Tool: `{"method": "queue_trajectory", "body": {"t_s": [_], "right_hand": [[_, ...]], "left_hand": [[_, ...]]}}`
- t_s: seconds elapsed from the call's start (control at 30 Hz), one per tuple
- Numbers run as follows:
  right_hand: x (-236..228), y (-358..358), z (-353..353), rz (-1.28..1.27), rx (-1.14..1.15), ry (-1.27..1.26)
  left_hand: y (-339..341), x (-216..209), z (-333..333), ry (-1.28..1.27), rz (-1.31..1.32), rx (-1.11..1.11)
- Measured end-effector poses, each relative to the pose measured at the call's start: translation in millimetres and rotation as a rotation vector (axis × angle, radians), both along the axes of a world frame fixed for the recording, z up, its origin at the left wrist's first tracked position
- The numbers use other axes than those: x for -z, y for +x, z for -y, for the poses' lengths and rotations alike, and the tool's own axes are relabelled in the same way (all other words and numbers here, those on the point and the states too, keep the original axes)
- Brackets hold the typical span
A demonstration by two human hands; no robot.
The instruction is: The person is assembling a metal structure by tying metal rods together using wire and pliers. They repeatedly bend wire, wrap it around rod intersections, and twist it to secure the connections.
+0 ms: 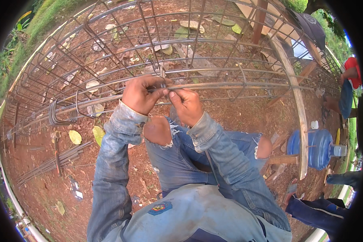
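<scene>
the trouble most likely here seemed to be a pinch or a slip: both bare hands worked close together at one joint of a steel cage (194,40), so if the bar (218,85) had rolled or sprung against its neighbours, a fingertip could have been nipped. the left hand (143,94) was nearly closed, fingers over the bar and thumb below; the right hand (186,105) pinched the same stretch just beside it, forefinger and thumb drawn in. whether either also had hold of a thin wire was too small to tell.

the bar lay on the near side of the cage, in front of the person and above the bare left knee (157,131), which could have been scraped had the steel dropped. a wooden plank (297,105) crossed the bars toward the right; a knock to it might have jarred the joint. the bent rings (54,113) bunched at the left could have slid if the bars tipped.

the bar's long axis ran left to right across the person, its right end pointing toward the plank, its left stretch lower in view, the lens bending it.
</scene>
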State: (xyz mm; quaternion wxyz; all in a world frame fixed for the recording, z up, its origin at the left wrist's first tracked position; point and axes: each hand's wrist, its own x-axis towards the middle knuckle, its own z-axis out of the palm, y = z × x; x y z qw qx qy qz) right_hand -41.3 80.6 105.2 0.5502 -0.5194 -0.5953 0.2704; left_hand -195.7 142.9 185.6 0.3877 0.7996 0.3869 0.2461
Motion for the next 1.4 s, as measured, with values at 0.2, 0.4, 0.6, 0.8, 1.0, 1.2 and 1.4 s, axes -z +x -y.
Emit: {"method": "queue_trajectory", "body": {"t_s": [0.2,0.4,0.6,0.8,1.0,1.2,1.4], "right_hand": [[-17,3,1,-0.054,-0.060,-0.241],[10,5,-3,-0.304,-0.058,-0.059],[4,6,-5,-0.201,-0.113,-0.066],[-9,4,9,-0.166,-0.067,-0.206],[-13,-8,13,-0.351,-0.017,-0.371],[-12,-8,9,-0.372,-0.093,-0.365],[3,-16,7,-0.323,-0.043,-0.191]], "left_hand": [[-4,9,-8,-0.030,0.002,0.023],[-2,3,-9,-0.048,0.004,0.056],[-3,8,-12,-0.032,-0.007,0.041],[0,5,-14,0.017,-0.059,0.055],[-2,6,-13,-0.039,-0.047,0.038],[-1,1,-15,-0.033,-0.016,0.067],[-2,9,-18,-0.043,-0.025,0.081]]}}
